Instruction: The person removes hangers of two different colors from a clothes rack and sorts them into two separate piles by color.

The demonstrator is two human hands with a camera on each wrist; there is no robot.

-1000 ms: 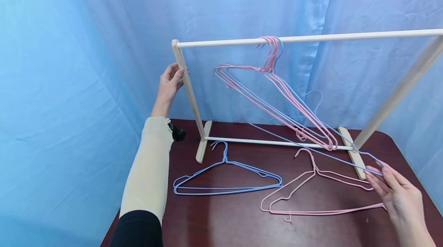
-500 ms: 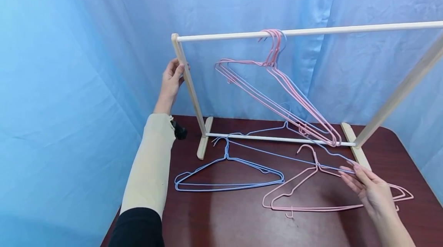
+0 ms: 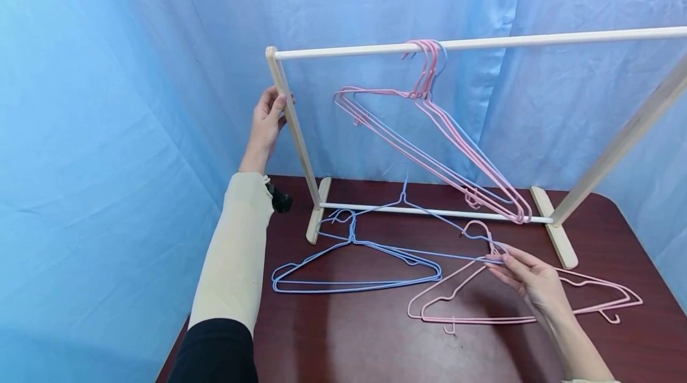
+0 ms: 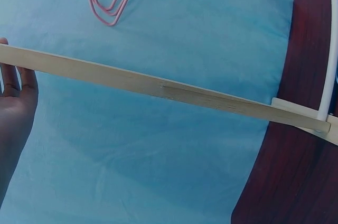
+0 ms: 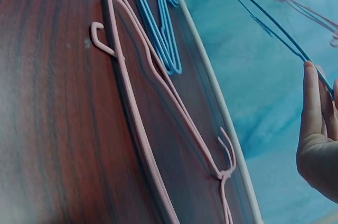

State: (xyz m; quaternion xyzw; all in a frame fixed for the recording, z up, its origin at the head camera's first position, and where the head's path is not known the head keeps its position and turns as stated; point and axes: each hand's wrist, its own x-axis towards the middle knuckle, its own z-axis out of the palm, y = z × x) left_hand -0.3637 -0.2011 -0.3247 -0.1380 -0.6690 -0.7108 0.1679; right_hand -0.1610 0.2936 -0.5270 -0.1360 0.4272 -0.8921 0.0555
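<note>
My left hand (image 3: 265, 123) grips the left wooden upright (image 3: 297, 138) of a clothes rack, fingers behind it and thumb in front. My right hand (image 3: 539, 287) pinches one end of a blue clothes hanger (image 3: 404, 197), which is raised over the table, its hook pointing away toward the back. In the right wrist view the held hanger's blue wire runs out from the fingertips (image 5: 309, 65). The far end of this hanger overlaps a small stack of blue hangers (image 3: 356, 291) lying on the table. Pink hangers (image 3: 499, 321) lie under and beside my right hand.
Several pink hangers and a blue one (image 3: 456, 132) hang together on the rack's white top rail (image 3: 510, 43). A lower white bar (image 3: 370, 209) joins the rack's wooden feet (image 3: 558, 249). Blue curtain (image 3: 188, 73) surrounds the dark red-brown table (image 3: 376, 347).
My right hand has moved left with the blue hanger, from the table's right side to above the pink hangers. The hanger's hook end has swung left and lower. My left hand stays on the upright.
</note>
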